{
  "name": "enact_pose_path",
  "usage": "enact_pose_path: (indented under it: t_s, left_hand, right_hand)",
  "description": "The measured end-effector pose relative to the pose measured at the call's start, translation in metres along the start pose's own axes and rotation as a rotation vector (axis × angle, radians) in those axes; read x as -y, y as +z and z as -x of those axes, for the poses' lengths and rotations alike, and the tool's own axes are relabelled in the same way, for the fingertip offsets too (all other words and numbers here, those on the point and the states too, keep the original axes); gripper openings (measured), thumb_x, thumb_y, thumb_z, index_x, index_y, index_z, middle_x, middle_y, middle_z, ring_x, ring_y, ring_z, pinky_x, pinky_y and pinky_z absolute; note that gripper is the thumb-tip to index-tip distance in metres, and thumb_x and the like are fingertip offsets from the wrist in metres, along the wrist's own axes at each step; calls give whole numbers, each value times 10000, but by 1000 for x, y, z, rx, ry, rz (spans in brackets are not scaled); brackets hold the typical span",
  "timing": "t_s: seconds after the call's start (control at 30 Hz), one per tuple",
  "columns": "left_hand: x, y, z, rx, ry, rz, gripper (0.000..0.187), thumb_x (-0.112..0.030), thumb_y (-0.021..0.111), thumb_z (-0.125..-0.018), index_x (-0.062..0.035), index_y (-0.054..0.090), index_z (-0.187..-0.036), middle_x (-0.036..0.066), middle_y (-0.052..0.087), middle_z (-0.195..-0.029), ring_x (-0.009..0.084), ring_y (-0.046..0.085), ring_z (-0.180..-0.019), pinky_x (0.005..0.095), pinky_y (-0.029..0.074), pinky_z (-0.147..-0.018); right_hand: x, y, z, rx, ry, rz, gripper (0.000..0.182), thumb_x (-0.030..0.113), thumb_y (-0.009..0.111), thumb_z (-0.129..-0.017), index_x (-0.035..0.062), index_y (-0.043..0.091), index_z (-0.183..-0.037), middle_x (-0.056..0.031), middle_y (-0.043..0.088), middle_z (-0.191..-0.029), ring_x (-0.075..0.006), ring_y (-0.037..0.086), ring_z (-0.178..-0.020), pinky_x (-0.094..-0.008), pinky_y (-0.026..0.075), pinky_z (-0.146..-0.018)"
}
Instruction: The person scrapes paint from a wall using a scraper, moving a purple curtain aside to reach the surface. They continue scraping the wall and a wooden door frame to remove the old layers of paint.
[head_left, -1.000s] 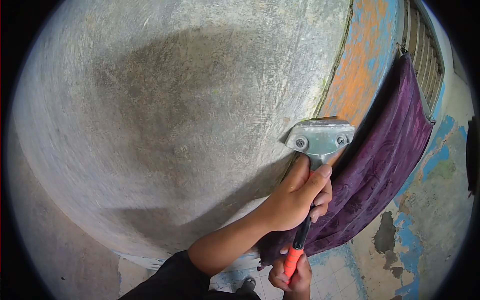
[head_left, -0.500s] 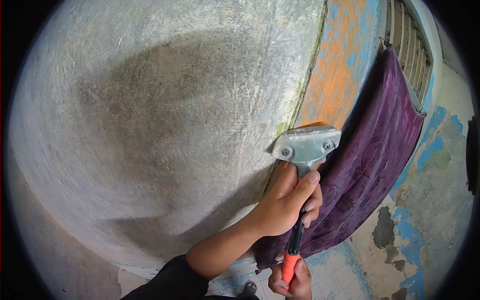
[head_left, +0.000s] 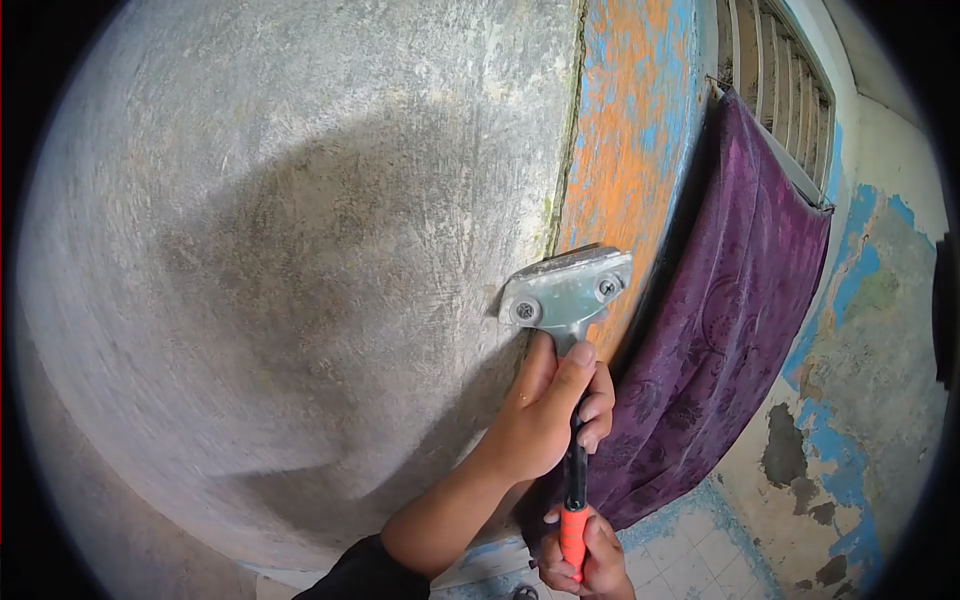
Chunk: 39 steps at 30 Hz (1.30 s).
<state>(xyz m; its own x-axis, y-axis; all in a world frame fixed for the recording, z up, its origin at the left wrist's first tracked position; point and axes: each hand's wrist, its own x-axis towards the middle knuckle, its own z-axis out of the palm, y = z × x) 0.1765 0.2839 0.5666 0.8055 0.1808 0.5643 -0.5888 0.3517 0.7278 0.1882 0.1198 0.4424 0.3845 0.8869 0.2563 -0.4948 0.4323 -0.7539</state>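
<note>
A long-handled wall scraper (head_left: pixel 568 290) has its metal head, with two screws, against the wall. The blade edge lies across the crack between the bare grey plaster (head_left: pixel 300 250) and an orange and blue painted strip (head_left: pixel 630 130). My left hand (head_left: pixel 555 410) is wrapped round the black shaft just below the head, thumb along the top. Lower down, my right hand (head_left: pixel 590 560) is closed round the orange-red grip at the handle's end. The head tilts, its right side higher. Whether the blade touches the surface all along cannot be made out.
A purple patterned curtain (head_left: pixel 720 330) hangs close to the right of the scraper, below a slatted window opening (head_left: pixel 775 80). Farther right, another wall (head_left: pixel 880 330) has peeling blue paint. White floor tiles (head_left: pixel 680 560) show at the bottom.
The view has swung, so wall and curtain sit farther left in the picture. The scraper head is tilted slightly more and reaches a little farther left over the crack. Both hands keep their hold.
</note>
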Motion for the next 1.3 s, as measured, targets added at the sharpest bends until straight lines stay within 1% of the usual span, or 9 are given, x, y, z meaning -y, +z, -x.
enact_pose_path:
  t_s: [0.27,0.4,0.53,0.63,0.73,0.83,0.9,1.13,1.3]
  left_hand:
    - [37,-14,34,-67,-85,-43,420,-330,354,-1065,-165,263,-1440,32,418,-692,118,456,-508,251,411,-485]
    - [24,-9,25,-57,-72,-57,387,-328,338,-1068,-161,287,-1413,28,422,-688,118,458,-510,249,411,-493]
    - [5,-1,6,-19,-40,-83,321,-344,342,-1068,-145,351,-1320,18,421,-683,115,456,-508,252,412,-492]
    - [12,-2,12,-34,-42,5,206,-326,412,-1053,-137,343,-1093,9,436,-672,88,455,-489,241,404,-448]
    - [20,-7,23,-26,-67,7,215,-318,418,-1052,-137,337,-1133,8,435,-678,89,455,-491,240,409,-451]
    - [19,-7,20,-13,-74,-16,254,-329,399,-1056,-138,349,-1216,11,427,-694,99,453,-505,251,418,-481]
    - [4,1,11,5,-62,-21,340,-360,376,-1062,-146,357,-1326,16,416,-718,105,448,-532,257,420,-518]
    - [15,-2,20,-41,-104,3,330,-344,389,-1060,-159,363,-1332,13,415,-721,104,445,-541,258,417,-517]
    - [-5,6,8,-45,-56,-41,351,-353,381,-1061,-148,360,-1346,8,407,-705,103,438,-529,255,412,-511]
  right_hand:
    - [-52,-25,27,-152,131,-112,503,532,450,-989,116,510,-1264,-42,417,-535,-114,347,-362,-251,296,-325]
    - [-39,-15,16,-94,81,-45,497,559,427,-988,123,546,-1196,-33,417,-538,-128,340,-343,-257,287,-324]
    - [-17,-7,13,-7,26,42,558,560,283,-1021,110,464,-1296,-35,380,-546,-111,302,-318,-264,264,-317]
    - [-30,-12,21,-28,54,-53,565,575,256,-1019,128,455,-1301,-30,368,-544,-110,302,-326,-263,269,-316]
    - [-44,-8,26,-201,139,-110,529,590,414,-979,122,548,-1184,-29,413,-533,-137,334,-331,-265,284,-319]
    - [-38,-12,26,22,80,-126,561,580,231,-1020,143,448,-1297,-28,371,-553,-111,309,-338,-264,278,-315]
    - [-27,-5,21,31,71,-169,541,565,265,-1022,131,445,-1292,-46,381,-565,-118,316,-349,-270,271,-335]
    - [-32,-8,27,29,105,-152,562,588,200,-1020,156,444,-1282,-31,391,-572,-117,326,-346,-267,279,-317]
    - [-18,4,10,67,73,-156,541,562,230,-1027,130,433,-1283,-47,402,-577,-124,324,-348,-276,273,-333]
